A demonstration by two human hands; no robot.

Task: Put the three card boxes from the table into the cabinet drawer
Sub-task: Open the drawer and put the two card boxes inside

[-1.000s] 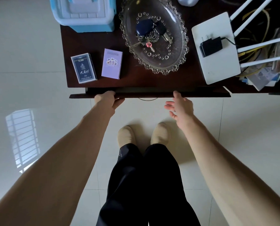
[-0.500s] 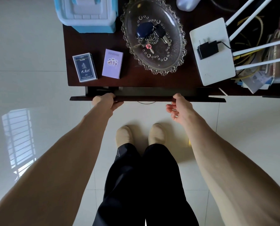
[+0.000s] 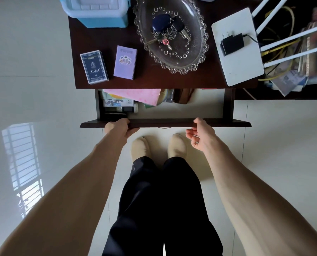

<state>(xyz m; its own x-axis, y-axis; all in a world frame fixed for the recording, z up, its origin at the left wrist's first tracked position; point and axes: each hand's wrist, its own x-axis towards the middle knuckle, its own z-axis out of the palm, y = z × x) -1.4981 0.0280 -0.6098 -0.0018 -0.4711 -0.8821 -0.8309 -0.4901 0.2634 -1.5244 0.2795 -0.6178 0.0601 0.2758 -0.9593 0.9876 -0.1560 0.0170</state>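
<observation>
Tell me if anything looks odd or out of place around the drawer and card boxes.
One thing: only two card boxes show on the table, a dark blue one and a lilac one, not three. The open drawer holds a jumble at its left.

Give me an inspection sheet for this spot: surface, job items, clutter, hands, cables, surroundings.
Surface: dark wooden table, crowded.
Job's things: navy card box and purple card box lie flat on the table, apart; a third is not identifiable. Drawer is partly open, already holding a pink box and papers.
Clutter: glass dish with keys, blue bin, white router.
Hands: left hand grips the drawer front; right hand is open, thumb at the front's edge.
Cables: black adapter lead, yellow cable.
Surroundings: pale tiled floor.
</observation>
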